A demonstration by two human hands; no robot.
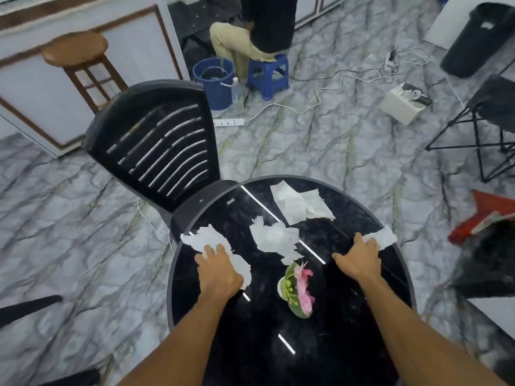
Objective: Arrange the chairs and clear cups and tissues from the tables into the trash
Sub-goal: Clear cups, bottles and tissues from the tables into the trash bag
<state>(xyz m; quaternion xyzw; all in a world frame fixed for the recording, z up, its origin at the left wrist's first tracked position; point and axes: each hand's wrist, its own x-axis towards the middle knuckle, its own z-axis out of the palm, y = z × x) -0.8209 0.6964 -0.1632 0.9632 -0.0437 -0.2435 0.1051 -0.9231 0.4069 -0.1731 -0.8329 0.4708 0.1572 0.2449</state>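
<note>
Several white tissues lie on a round black table (pixel 217 215). My left hand (pixel 218 270) lies flat on a crumpled tissue (pixel 204 238) at the table's left edge, fingers spread over it. My right hand (pixel 358 259) rests with its fingertips on a narrow tissue strip (pixel 383 236) at the right edge. Between the hands sits another crumpled tissue (pixel 274 238), and a flat torn tissue (pixel 299 203) lies at the far side. A black plastic chair (pixel 161 143) stands tilted against the table's far left. A black trash bin (pixel 479 37) stands at the far right.
A small pot of pink and green artificial flowers (pixel 298 288) lies on the table. A person sits on a blue stool (pixel 269 75) beside a blue bucket (pixel 214 79). Cables and a power strip (pixel 228 122) cross the marble floor. A wooden stool (pixel 80 62) stands at left, a folding black chair (pixel 485 112) at right.
</note>
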